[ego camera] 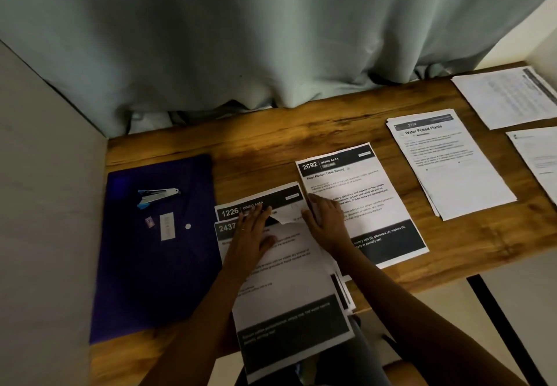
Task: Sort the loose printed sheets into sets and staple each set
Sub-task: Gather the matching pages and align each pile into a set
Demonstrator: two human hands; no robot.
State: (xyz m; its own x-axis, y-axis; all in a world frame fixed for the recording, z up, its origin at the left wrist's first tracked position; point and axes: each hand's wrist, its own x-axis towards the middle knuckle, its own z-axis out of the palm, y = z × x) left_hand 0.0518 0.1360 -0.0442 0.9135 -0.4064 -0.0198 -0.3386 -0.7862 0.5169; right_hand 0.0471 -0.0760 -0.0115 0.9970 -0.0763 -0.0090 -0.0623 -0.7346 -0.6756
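Observation:
A loose stack of printed sheets lies in front of me, its top sheet headed 2437 (286, 277) and a sheet headed 1226 (271, 201) showing beneath it. My left hand (253, 235) rests flat on the stack with straight fingers. My right hand (324, 220) pinches the upper right corner of the top sheet, which curls up. The sheet headed 2692 (361, 186) lies just to the right, partly under my right hand. A blue and silver stapler (156, 195) lies on a dark blue folder (150, 280) at the left.
A set titled Water Potted Plants (452, 168) lies to the right, with two more paper piles (509, 99) (539, 156) at the far right edge. A grey curtain (271, 39) hangs behind the wooden table (256, 150). A wall closes the left side.

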